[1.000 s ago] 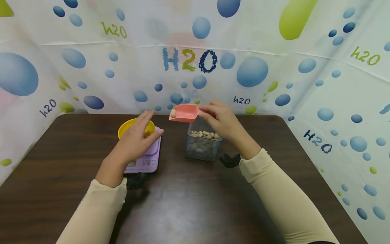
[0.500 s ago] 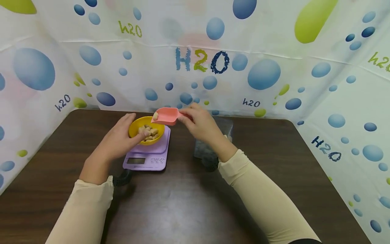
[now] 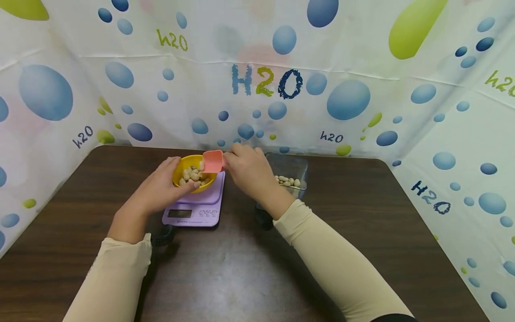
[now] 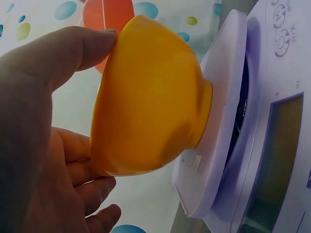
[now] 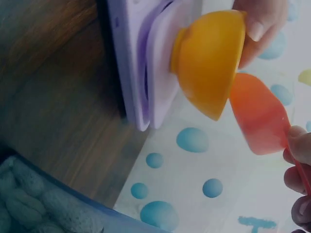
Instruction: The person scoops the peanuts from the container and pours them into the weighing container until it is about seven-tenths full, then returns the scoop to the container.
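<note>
My left hand (image 3: 154,190) holds the yellow bowl (image 4: 150,97) by its rim, thumb at the near side and fingers round the far left side. Peanuts in their shells (image 3: 193,173) lie in this bowl, which sits on a lilac kitchen scale (image 3: 205,201). Above the bowl's right edge, the pink scoop (image 3: 213,161) is tipped leftward, with a peanut at its lip. Its handle is gripped by my right hand (image 3: 251,172); in the right wrist view, thumb and fingers (image 5: 301,145) close round it. Part of the scoop is hidden behind the bowl in the left wrist view.
A clear plastic container (image 3: 287,163) with more peanuts stands right of the scale, partly behind my right forearm. The dark wooden table (image 3: 233,268) ends at a patterned curtain (image 3: 193,103) at the back.
The right hand has carried the scoop left from above the container to the bowl and tipped it. My left hand has settled on the bowl's rim. The head view has shifted slightly.
</note>
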Motion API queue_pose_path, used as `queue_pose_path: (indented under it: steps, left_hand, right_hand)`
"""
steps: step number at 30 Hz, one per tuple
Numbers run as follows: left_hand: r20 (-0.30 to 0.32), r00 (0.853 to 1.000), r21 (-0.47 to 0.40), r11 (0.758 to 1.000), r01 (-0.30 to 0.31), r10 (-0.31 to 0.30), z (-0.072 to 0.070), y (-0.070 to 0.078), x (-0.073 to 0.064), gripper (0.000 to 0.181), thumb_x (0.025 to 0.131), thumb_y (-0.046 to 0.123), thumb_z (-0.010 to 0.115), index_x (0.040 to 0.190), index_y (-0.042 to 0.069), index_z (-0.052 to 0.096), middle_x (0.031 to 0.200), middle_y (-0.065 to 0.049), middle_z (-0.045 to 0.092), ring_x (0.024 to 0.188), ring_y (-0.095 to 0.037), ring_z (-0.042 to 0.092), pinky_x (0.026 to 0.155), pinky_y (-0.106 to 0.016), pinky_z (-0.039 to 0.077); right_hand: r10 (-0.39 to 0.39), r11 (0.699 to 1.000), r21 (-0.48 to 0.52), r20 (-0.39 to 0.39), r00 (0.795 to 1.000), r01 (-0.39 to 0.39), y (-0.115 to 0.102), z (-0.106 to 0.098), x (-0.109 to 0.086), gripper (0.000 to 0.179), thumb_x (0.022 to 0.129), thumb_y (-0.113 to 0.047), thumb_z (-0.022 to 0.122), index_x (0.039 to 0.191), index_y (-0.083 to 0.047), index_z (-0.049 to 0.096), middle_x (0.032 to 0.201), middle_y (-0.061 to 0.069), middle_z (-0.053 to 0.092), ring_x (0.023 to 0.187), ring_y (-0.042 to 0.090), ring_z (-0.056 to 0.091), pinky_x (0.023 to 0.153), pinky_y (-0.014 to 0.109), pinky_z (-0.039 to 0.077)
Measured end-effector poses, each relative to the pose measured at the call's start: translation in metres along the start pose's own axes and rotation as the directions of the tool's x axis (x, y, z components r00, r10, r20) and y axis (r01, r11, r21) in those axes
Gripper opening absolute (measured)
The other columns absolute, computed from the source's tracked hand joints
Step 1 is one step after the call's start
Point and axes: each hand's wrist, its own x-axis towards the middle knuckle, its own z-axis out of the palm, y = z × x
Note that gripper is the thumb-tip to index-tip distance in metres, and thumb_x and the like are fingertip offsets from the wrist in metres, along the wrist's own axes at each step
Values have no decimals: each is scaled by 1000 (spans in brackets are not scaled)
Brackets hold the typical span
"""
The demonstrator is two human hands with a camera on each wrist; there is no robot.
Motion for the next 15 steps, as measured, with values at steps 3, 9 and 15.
queue_pose_path:
  steps: [3,9,15]
  left_hand:
    - [-6,1000,-11,1000,-12,12,2,1,0,97,89,59,60,154,-1,21,156,-23,26,131,-42,40,108,-66,33]
    - [-10,1000,8,1000,-24,24,2,4,0,96,89,58,60,154,-2,21,156,-24,26,131,-43,40,109,-66,32]
    - [-40,999,51,998,-23,25,-2,7,0,98,90,57,58,155,-3,16,160,-25,18,141,-46,29,112,-66,26]
  right_hand:
    - [-33,998,-53,-56,998,30,-1,1,-2,24,97,-35,62,112,-19,73,93,-2,63,80,16,58,61,28,40]
    - [-23,996,-85,-39,999,20,3,-5,-5,29,98,-35,59,118,-18,71,95,-2,63,82,15,56,63,27,40]
    - [55,996,75,-45,997,-51,19,-24,-14,31,96,-36,61,114,-14,72,93,0,63,78,16,56,61,29,41]
